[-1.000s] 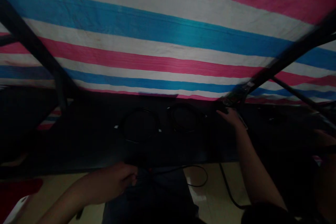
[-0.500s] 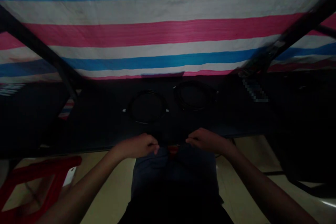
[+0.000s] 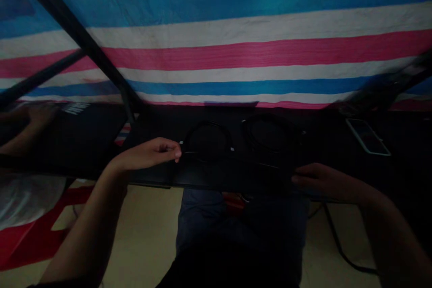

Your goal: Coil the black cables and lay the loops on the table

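Note:
My left hand [image 3: 158,150] is closed in a pinch over the dark table, beside the left coil. My right hand [image 3: 320,180] is closed too, near the table's front edge. Between them runs a thin black cable [image 3: 268,166], stretched nearly straight and hard to see against the dark top; its ends seem to lie in my fingers. Behind it lie two coiled black cables, a left coil [image 3: 211,122] and a right coil [image 3: 268,116], both with small white tips. The stretched cable passes in front of the left coil.
A phone [image 3: 367,137] lies on the table [image 3: 162,119] at the right. Dark metal posts [image 3: 101,60] slant up at the sides before a striped sheet [image 3: 236,56]. At far left, another person's hand [image 3: 40,114] rests by white marks, above a red stool [image 3: 27,245].
My hands have moved apart, the left up and leftward, the right to the right, and a cable now shows stretched between them. The view has shifted left; another person's arm has come into sight.

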`<state>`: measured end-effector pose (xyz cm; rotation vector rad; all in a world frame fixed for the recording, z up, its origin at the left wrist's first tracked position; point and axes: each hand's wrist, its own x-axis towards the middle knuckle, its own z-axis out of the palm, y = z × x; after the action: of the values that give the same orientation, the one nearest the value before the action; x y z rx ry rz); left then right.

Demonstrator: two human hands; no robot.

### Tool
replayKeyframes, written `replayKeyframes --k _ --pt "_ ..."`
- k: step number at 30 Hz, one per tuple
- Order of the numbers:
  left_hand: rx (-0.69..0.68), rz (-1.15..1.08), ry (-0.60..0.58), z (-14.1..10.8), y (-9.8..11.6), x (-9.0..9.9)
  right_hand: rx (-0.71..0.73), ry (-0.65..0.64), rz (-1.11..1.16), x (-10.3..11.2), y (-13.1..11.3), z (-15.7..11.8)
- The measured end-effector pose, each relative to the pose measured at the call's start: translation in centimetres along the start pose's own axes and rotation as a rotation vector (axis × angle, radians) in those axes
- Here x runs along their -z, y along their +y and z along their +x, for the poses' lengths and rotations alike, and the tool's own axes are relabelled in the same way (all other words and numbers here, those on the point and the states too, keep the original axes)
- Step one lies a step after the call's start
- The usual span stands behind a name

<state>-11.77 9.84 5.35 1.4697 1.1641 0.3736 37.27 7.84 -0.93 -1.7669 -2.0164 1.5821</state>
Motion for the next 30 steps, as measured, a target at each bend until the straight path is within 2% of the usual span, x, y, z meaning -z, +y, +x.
replayKeyframes --k 2,3,4,6,8,9,12,14,16,18,21,24,27,29,30 --pt "-0.002 -0.298 0.132 -0.7 -1.3 -0.3 0.011 -0.015 0.089 -0.7 0.9 -0.5" --pt "-0.015 -0.485 0.194 -0.5 -2.0 -1.2 0.029 -0.046 0.138 -1.7 0.9 -0.6" --pt "-0.072 -0.691 0.312 0.0 -2.8 -2.5 0.052 -0.087 0.190 -3.1 0.5 -0.5" --pt "-0.159 -0.803 0.440 1.8 -3.8 -6.2 0.080 -0.141 0.293 -6.8 -1.3 0.1" --pt "-0.234 -0.913 0.579 3.9 -4.0 -10.5 0.124 -0.078 0.420 -11.1 -3.9 1.2" --pt "-0.265 -1.084 0.694 4.8 -3.8 -12.6 0.133 -0.048 0.471 -13.2 -5.1 1.9" --pt "-0.225 -1.385 0.723 6.3 -2.4 -17.5 0.100 0.122 0.565 -17.6 -8.0 4.2" --pt "-0.200 -1.422 0.723 6.4 -1.6 -18.9 0.085 0.218 0.574 -18.7 -8.9 5.4" --pt "-0.214 -1.394 0.744 6.3 -1.1 -18.9 0.071 0.225 0.559 -18.7 -9.2 6.1" --pt "-0.262 -1.358 0.779 6.2 -0.9 -18.1 0.067 0.178 0.549 -18.2 -9.3 6.3" --pt "-0.324 -1.334 0.808 6.4 -0.8 -16.3 0.117 0.145 0.543 -17.3 -9.7 6.3" --pt "-0.385 -1.338 0.836 6.1 -0.8 -13.8 0.189 0.180 0.477 -16.6 -9.2 5.8" --pt "-0.460 -1.321 0.948 4.5 -1.1 -9.9 0.145 0.182 0.330 -15.6 -6.4 4.6" --pt "-0.526 -1.253 1.045 2.9 -1.5 -7.0 0.073 0.148 0.232 -14.7 -3.2 3.3" --pt "-0.576 -1.224 1.049 2.1 -1.7 -5.7 0.039 0.137 0.202 -14.2 -1.3 2.5"
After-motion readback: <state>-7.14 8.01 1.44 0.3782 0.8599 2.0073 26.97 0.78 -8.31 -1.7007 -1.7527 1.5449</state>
